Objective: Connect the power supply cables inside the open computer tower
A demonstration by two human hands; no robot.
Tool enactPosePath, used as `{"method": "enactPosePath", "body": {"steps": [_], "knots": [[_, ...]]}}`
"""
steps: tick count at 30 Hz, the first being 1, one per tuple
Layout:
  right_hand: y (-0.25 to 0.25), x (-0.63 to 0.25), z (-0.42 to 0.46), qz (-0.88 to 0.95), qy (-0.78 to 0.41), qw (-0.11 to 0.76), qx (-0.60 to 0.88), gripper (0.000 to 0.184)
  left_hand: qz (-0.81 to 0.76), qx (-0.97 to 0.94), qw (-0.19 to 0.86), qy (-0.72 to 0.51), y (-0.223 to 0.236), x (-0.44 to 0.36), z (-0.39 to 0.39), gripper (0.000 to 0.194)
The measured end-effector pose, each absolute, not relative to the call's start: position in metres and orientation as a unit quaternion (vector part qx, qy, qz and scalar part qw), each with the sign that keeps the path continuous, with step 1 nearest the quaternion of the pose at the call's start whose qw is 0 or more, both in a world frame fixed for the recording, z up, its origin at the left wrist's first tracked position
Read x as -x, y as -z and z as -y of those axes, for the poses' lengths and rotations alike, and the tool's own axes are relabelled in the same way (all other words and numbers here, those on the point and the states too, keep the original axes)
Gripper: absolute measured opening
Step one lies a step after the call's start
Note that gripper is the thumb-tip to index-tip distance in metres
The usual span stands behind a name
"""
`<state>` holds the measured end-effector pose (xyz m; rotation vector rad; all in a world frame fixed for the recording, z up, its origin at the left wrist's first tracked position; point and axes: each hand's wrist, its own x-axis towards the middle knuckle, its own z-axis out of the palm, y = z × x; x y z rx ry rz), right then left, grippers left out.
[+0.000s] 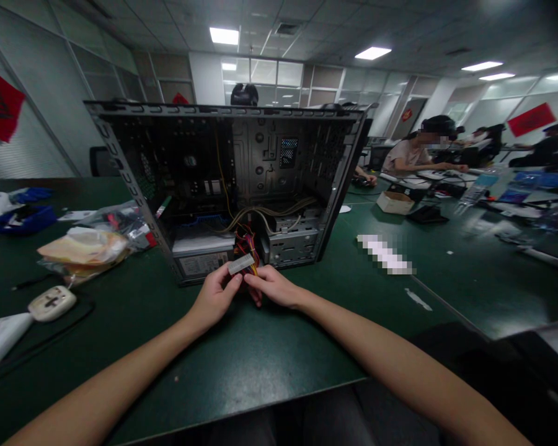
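Note:
An open black computer case [328, 214] stands on the table before me, its inside facing me. A pale multi-pin power connector [240, 264] is held between my two hands at the lower front of the case. My left hand [216, 295] is closed on its left end with thumb and fingers. My right hand [276, 287] pinches near its right end, where coloured wires [248, 240] come out. These wires run back into the case, beside the power supply [203, 264] at lower left. Metal drive bays [294, 249] sit at lower right. The fingertips behind the connector are partly hidden.
On the green table [242, 365], a power strip [53, 303], a plastic bag [86, 248] and a blue tray [21, 220] lie left. A small box [394, 202] and a plastic bottle [478, 191] stand right. A co-worker [411, 152] sits beyond.

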<state>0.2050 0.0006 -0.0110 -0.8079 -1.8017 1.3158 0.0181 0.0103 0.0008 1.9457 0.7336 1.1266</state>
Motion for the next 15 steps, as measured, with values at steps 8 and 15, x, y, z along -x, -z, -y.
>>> {"method": "enactPosePath", "body": {"steps": [8, 15], "knots": [[0.0100, -0.2057, -0.0014, 0.722, -0.501, 0.364, 0.308, 0.065, -0.272, -0.782, 0.357, -0.433, 0.0012, -0.0162, -0.0132, 0.023], [0.0112, -0.2065, -0.0022, 0.724, -0.493, 0.365, 0.316, 0.066, -0.281, -0.770, 0.372, -0.436, -0.0015, -0.0166, -0.0078, 0.024]]}}
